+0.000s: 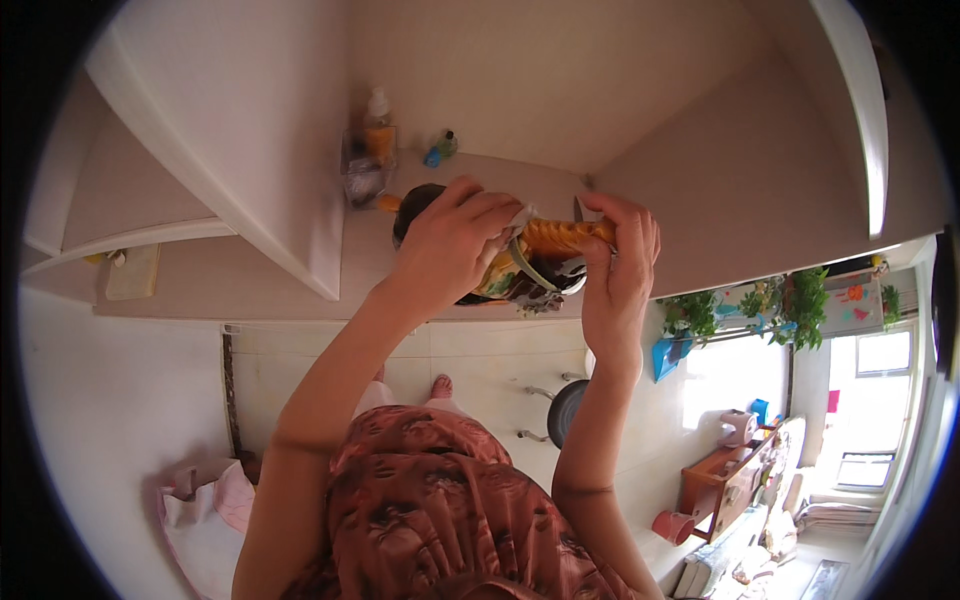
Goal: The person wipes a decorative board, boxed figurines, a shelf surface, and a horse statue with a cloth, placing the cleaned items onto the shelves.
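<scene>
A glossy ornament (551,266), dark with amber and green parts, lies at an angle over the cabinet shelf (360,274); I cannot tell exactly what it depicts. My right hand (622,247) grips the end of its ribbed amber section (559,234) between thumb and fingers. Against the middle of the ornament, my left hand (465,240) pinches a thin whitish wipe or tissue (523,217). A rounded dark part (416,208) and a small orange tip (388,203) stick out beyond the left hand. Both hands cover much of the ornament.
Behind, a clear plastic box (367,169) stands by a pump bottle (379,124) and a small green bottle (448,142). A white partition (285,187) rises at left. Below the shelf are a round stool (568,414) and a pale bag (202,525). Plants (808,304) stand at right.
</scene>
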Motion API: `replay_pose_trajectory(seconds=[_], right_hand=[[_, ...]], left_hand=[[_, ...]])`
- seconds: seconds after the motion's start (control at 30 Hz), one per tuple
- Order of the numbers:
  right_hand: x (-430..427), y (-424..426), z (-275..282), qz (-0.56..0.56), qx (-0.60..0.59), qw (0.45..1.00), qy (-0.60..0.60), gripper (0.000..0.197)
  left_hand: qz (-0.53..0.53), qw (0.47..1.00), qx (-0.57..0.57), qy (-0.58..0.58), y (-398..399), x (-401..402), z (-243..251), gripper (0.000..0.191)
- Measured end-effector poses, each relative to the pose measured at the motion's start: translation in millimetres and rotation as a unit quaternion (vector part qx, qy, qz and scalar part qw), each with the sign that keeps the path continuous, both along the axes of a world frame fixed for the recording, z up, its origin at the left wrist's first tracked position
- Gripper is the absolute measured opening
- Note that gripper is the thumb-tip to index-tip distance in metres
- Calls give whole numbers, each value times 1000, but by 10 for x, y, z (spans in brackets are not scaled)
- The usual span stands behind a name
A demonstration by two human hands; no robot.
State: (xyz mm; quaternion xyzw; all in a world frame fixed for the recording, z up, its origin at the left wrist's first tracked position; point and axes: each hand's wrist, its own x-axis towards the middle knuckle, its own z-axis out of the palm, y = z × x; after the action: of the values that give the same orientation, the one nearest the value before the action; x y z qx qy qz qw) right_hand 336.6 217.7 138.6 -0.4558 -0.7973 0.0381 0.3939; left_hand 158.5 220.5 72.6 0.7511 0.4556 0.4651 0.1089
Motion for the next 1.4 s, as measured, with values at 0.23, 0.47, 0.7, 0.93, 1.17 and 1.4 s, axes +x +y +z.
replay_pose_trajectory(seconds=[0.23, 0.47, 0.7, 0.93, 1.17, 1.4], right_hand=[[37, 25, -17, 13, 24, 1000, -1, 26], [113, -318, -454, -79, 202, 971, 99, 38], [90, -317, -689, -98, 144, 979, -103, 23], [-36, -148, -352, -71, 238, 965, -84, 20], [-85, 101, -73, -5, 251, 968, 31, 14], [-67, 89, -59, 32, 168, 983, 69, 14]], left_hand=[[4, 994, 32, 102, -431, -130, -101, 31], [-10, 1000, 16, -25, -426, -119, -227, 29], [-31, 998, -11, -50, -440, -137, -208, 32], [13, 995, 48, -91, -412, 23, -240, 32], [42, 985, 121, -114, -212, 250, -322, 31], [33, 993, 112, 0, -387, 106, -310, 31]])
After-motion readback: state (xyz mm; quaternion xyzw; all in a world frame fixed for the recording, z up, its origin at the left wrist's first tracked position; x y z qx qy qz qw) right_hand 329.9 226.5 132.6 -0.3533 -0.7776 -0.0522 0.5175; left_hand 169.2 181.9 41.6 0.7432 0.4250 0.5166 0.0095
